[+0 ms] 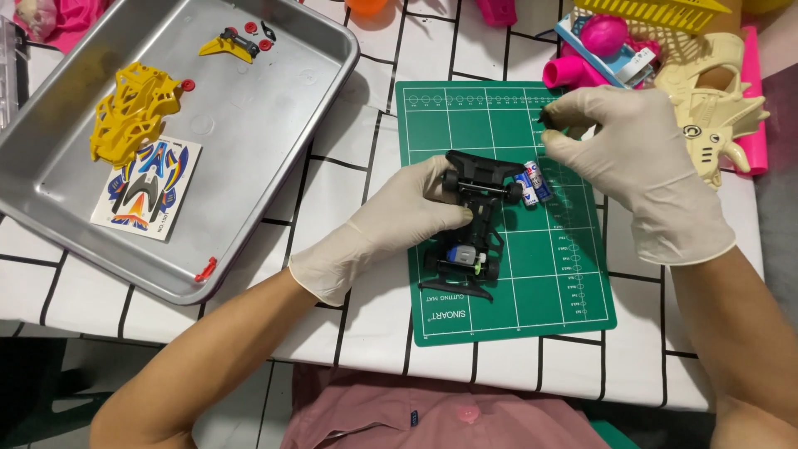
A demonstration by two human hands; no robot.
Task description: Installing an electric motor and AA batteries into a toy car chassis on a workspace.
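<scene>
The left hand [391, 229], in a white glove, holds the black toy car chassis [470, 224] with closed fingers on the green cutting mat [573, 283]. At two o'clock from the chassis, the right hand [636, 170] pinches a small dark part [546, 118]. Two small batteries [532, 183] lie just beside the chassis. A metal tray [274, 133] is at ten o'clock.

A hobby table at home, by the look of it: a white grid-patterned cloth [366, 125], a green cutting mat [565, 283], a metal tray [274, 108] of model-car parts, and plastic toys [715, 91] heaped along the far edge.
</scene>
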